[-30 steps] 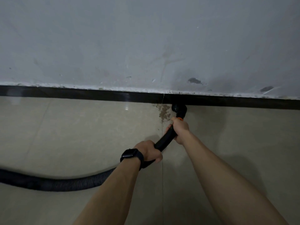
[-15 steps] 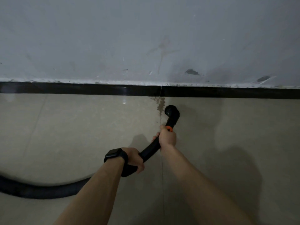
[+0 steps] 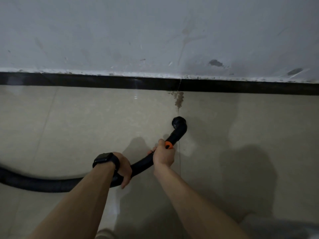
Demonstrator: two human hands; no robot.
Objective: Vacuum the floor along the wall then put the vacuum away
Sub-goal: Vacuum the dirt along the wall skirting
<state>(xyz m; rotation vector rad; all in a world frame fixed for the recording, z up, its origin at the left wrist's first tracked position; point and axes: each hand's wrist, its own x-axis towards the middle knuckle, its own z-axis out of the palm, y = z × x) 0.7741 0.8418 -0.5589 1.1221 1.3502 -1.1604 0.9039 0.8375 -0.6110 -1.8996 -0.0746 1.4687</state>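
A black ribbed vacuum hose (image 3: 43, 183) runs in from the left edge across the beige tiled floor. It ends in a curved black handle pipe with an orange slider and a round nozzle (image 3: 179, 123). My right hand (image 3: 163, 156) grips the pipe just below the orange slider. My left hand (image 3: 121, 169), with a black watch on the wrist, grips the hose further back. The nozzle sits on the floor a short way from the wall, just below a brown patch of dirt (image 3: 178, 99) on a tile joint.
A black skirting strip (image 3: 86, 81) runs along the foot of a scuffed grey-white wall (image 3: 138, 31). Beige floor tiles (image 3: 250, 126) spread left and right. A dim grey shape (image 3: 284, 228) lies at the bottom right corner.
The nozzle has drawn back from the skirting towards me, leaving the brown dirt patch uncovered. Both hands moved back and slightly left with the hose.
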